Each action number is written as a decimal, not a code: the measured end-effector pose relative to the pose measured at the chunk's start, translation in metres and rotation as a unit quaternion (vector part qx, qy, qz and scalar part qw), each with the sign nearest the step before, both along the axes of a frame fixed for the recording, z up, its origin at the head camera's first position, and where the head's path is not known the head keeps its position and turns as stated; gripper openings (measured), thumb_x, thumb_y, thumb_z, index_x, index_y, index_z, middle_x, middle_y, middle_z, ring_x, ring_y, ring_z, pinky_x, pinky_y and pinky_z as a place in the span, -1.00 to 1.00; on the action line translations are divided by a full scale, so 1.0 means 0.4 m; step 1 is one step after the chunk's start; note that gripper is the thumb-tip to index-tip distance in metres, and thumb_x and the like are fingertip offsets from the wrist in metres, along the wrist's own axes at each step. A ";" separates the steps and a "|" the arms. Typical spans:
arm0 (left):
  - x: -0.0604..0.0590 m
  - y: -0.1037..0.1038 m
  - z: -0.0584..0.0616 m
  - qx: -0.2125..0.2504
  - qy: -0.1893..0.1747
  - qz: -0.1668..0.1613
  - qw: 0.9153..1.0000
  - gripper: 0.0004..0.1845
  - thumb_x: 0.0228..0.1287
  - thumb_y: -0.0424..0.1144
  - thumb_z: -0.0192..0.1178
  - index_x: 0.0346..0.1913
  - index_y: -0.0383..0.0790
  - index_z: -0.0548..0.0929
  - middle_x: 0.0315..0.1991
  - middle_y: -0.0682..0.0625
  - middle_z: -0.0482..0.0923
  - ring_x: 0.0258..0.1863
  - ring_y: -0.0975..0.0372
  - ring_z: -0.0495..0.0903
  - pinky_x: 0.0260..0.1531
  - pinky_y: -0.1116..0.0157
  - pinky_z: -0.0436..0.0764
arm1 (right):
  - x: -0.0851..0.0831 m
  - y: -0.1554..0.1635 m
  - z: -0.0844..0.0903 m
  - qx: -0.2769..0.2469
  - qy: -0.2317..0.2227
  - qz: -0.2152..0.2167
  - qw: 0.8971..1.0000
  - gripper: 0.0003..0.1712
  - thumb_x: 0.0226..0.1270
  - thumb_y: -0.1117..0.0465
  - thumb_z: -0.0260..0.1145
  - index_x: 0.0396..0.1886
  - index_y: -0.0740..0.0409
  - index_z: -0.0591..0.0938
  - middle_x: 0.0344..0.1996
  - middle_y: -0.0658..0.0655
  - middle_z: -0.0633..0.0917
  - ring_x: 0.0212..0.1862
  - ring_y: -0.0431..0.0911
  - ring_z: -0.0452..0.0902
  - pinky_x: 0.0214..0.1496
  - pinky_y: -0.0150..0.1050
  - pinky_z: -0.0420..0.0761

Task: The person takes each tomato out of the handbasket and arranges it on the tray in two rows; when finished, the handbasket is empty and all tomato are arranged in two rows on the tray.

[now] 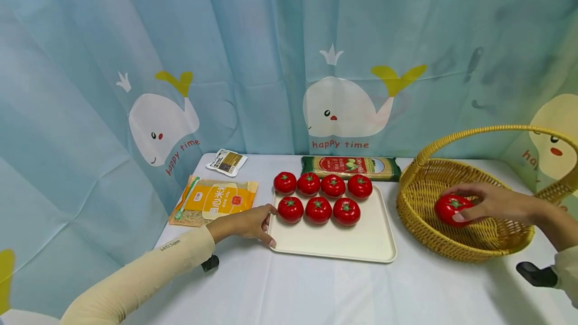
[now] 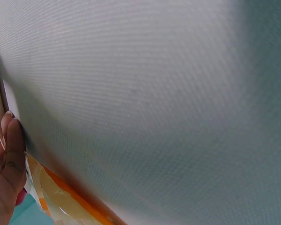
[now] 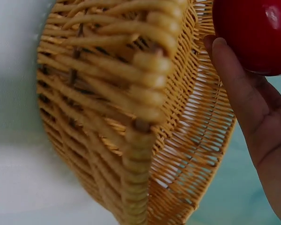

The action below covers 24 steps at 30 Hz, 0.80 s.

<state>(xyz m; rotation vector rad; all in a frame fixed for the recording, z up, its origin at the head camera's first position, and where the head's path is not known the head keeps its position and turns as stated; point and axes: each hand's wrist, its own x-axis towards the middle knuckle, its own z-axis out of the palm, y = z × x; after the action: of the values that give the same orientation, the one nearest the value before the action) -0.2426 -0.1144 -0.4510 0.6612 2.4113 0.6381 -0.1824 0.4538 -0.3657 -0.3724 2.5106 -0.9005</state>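
**Seven tomatoes on the tray, one in hand at the basket**

At the far left of the table (image 1: 316, 290) lies a yellow packet (image 1: 217, 200), with a small white sachet (image 1: 227, 161) just behind it. The left hand (image 1: 246, 223) rests at the tray's (image 1: 343, 245) left edge, thumb and fingers curled over the rim, as if to steady it; the left wrist view shows a fingertip (image 2: 11, 140) against that edge.

On the tray sit seven tomatoes (image 1: 318, 208): four in the back row, three in the front. The front row has room for one more at its right end, so the work looks mostly done if the tray is being filled, though which way the fruit is travelling cannot be told. Behind the tray lies one long green packet of noodles (image 1: 350, 166).

To the right stands one wicker basket (image 1: 451, 250) with a hoop handle. Inside it the right hand (image 1: 492, 202) grips an eighth tomato (image 1: 451, 208), fingers wrapped round it. No other tomato shows in the basket.
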 end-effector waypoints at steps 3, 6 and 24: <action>-0.001 0.000 -0.002 0.000 0.000 -0.001 1.000 -0.15 -0.04 -0.08 0.60 0.27 -0.27 0.39 -0.30 0.02 0.45 -0.31 0.26 0.43 -0.29 0.38 0.42 | -0.002 -0.007 0.003 -0.008 0.016 0.008 1.000 -0.38 0.38 0.16 0.28 0.36 0.32 0.39 0.11 0.24 0.54 -0.07 -0.38 0.51 -0.19 -0.26 0.64; -0.002 0.001 -0.004 0.002 -0.003 0.000 1.000 -0.16 -0.03 -0.09 0.60 0.27 -0.27 0.38 -0.29 0.02 0.45 -0.30 0.26 0.43 -0.29 0.38 0.43 | -0.004 -0.012 0.003 -0.023 0.020 0.010 0.999 -0.39 0.38 0.19 0.27 0.36 0.30 0.38 0.09 0.15 0.57 -0.06 -0.35 0.54 -0.17 -0.25 0.65; -0.001 0.000 0.000 0.001 0.003 -0.005 1.000 -0.16 -0.02 -0.07 0.60 0.26 -0.27 0.38 -0.29 0.03 0.46 -0.32 0.27 0.43 -0.30 0.39 0.43 | -0.001 -0.073 0.030 -0.111 0.017 0.039 0.993 -0.45 0.38 0.33 0.21 0.35 0.20 0.40 0.00 -0.09 0.67 -0.04 -0.19 0.65 -0.11 -0.24 0.67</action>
<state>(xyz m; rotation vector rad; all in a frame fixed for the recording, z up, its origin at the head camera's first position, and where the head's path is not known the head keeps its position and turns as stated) -0.2429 -0.1144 -0.4510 0.6766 2.4110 0.6346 -0.1827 0.4247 -0.3538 -0.5557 2.4131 -1.1556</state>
